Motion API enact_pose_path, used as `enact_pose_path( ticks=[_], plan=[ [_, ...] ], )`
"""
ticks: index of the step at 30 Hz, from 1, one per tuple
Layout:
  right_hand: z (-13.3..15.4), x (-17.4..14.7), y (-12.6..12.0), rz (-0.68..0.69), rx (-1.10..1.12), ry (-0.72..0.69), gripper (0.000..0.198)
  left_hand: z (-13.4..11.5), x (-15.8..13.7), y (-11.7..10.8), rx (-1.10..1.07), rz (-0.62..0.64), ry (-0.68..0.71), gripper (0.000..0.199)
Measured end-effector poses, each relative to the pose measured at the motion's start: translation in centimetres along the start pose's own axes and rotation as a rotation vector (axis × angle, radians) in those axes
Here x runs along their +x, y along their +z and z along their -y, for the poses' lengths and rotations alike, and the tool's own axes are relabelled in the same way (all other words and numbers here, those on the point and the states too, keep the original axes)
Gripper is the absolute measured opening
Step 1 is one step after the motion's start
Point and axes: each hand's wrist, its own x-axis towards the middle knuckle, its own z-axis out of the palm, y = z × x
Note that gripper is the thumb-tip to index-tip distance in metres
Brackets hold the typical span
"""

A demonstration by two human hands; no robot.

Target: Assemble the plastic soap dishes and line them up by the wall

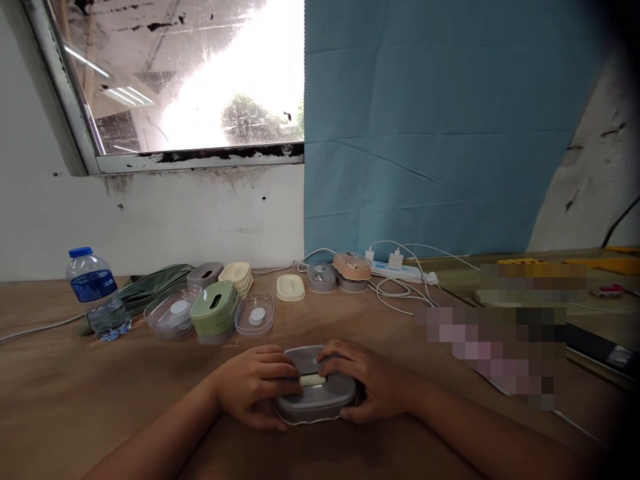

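Observation:
Directly in front of me on the brown table is a grey, rounded box (316, 402) with a see-through lid and a cream bar across its middle. My left hand (257, 387) grips its left end, fingers lying over the lid up to the cream bar and thumb low at the near side. From the right, my right hand (373, 380) holds the other end, its fingertips bent onto the top and its thumb at the lower edge. Parts of the lid are covered by my fingers.
Behind stand a green box (215, 310), clear lids (255, 315), stacked cream pieces (236, 277), a single cream piece (291, 288) and an orange-topped box (351, 267). A water bottle (99, 293) is left; a power strip (397, 271) with cables lies at back right.

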Motion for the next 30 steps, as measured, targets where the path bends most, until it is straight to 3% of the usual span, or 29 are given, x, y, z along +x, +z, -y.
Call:
enact_pose_path(
  ticks=[8, 11, 17, 25, 30],
  plan=[
    [-0.6, -0.2, 0.1, -0.027, 0.094, 0.015, 0.040, 0.2, 0.2, 0.7, -0.199, -0.133, -0.092, 0.037],
    [-0.9, -0.3, 0.2, -0.051, 0.118, 0.025, 0.042, 0.1, 0.2, 0.6, -0.193, -0.145, -0.101, 0.037],
    [-1.8, -0.5, 0.3, -0.193, 0.137, 0.092, 0.047, 0.3, -0.2, 0.7, -0.117, -0.258, -0.263, 0.034],
    [-2.2, -0.7, 0.1, -0.368, 0.179, 0.037, 0.049, -0.3, 0.4, 0.4, -0.109, -0.266, -0.198, 0.036],
    [-2.2, -0.7, 0.3, -0.495, 0.175, 0.114, 0.047, -0.8, 0.9, 0.7, 0.022, -0.317, -0.147, 0.034]
  ],
)
